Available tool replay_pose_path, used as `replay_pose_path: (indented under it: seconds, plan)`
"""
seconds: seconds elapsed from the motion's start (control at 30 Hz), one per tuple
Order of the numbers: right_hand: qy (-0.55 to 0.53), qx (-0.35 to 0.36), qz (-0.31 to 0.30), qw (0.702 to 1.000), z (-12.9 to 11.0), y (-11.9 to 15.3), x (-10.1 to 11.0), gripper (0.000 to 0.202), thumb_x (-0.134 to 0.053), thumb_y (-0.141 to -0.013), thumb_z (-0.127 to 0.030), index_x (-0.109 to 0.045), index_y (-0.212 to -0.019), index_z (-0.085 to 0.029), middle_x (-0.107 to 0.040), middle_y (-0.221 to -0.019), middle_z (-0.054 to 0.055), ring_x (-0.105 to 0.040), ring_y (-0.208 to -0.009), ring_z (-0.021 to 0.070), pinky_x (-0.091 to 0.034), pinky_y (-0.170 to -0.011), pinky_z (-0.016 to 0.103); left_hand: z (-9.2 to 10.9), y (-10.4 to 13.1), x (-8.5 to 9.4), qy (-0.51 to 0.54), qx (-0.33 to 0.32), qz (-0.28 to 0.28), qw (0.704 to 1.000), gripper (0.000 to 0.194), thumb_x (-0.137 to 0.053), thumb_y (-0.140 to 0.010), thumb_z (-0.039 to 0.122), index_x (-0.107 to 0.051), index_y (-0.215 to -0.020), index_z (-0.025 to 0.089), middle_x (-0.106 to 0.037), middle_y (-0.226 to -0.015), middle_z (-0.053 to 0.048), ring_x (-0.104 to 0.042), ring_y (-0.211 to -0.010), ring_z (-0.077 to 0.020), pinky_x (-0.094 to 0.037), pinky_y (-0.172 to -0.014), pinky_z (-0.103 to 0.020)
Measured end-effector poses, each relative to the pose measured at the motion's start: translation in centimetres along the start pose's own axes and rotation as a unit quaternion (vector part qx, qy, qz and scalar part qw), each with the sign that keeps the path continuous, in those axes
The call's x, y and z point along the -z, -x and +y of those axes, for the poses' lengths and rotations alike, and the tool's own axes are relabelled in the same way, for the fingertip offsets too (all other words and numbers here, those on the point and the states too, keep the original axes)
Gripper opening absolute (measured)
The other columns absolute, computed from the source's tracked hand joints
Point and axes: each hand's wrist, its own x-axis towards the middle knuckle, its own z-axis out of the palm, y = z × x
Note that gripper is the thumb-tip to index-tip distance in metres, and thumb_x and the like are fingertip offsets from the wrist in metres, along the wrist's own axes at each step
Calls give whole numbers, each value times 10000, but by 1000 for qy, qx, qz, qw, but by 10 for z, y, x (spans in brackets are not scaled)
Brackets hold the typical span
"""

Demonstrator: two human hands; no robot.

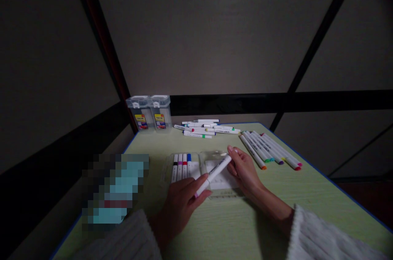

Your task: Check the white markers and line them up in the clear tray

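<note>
A white marker (215,172) with a pinkish-purple lower end slants between my hands, above an open clear plastic case. My left hand (184,200) is closed, gripping its lower end between thumb and fingers. At the upper end, my right hand (244,168) is closed, with thumb and fingertips pinching the tip. Below them, the open marker case (166,172) lies flat. In its left half, several white markers (181,166) with black, purple, red and blue bands lie side by side. A white insert (225,182) shows in the right half, partly covered by my right hand.
Two clear lidded boxes (160,116) stand at the back left. Several loose markers (202,129) lie piled at the back. More markers with coloured ends (260,147) are lined up at the right. A blurred-out bluish object (123,186) rests at the left edge.
</note>
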Motion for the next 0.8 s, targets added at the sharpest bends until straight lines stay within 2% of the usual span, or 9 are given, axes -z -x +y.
replay_pose_path:
  seconds: [0.2,0.33,0.57,0.8]
  plan:
    - [0,4,48,999,-1,-1,1,418,-643,-640,-491,-393,-489,-192,-317,-327,-91,-212,-304,40,-107,-330,210,-3,4,-4,20,26,-21,999,261,-456,-833,301,-608,-985,154,-662,-656,-24,-571,-516,-82,-485,-549,-172]
    - [-26,10,25,999,-3,-1,1,365,-651,-649,-460,-452,-532,-177,-351,-363,-78,-232,-346,47,-129,-349,207,0,4,-5,24,68,-36,997,223,-435,-839,251,-586,-974,155,-680,-738,-45,-612,-603,-111,-490,-585,-201]
    - [-66,25,-8,997,-4,1,-1,307,-667,-652,-425,-515,-607,-163,-347,-396,-78,-249,-396,57,-150,-391,213,4,1,-2,47,147,-65,986,183,-399,-835,226,-572,-843,166,-662,-711,-42,-596,-589,-123,-430,-541,-206]
    - [-100,30,-25,994,-5,3,-3,280,-677,-653,-403,-532,-637,-164,-338,-391,-86,-240,-394,56,-158,-401,216,1,0,-5,104,229,-70,965,205,-348,-838,231,-517,-739,169,-554,-566,14,-480,-467,-87,-306,-456,-186]
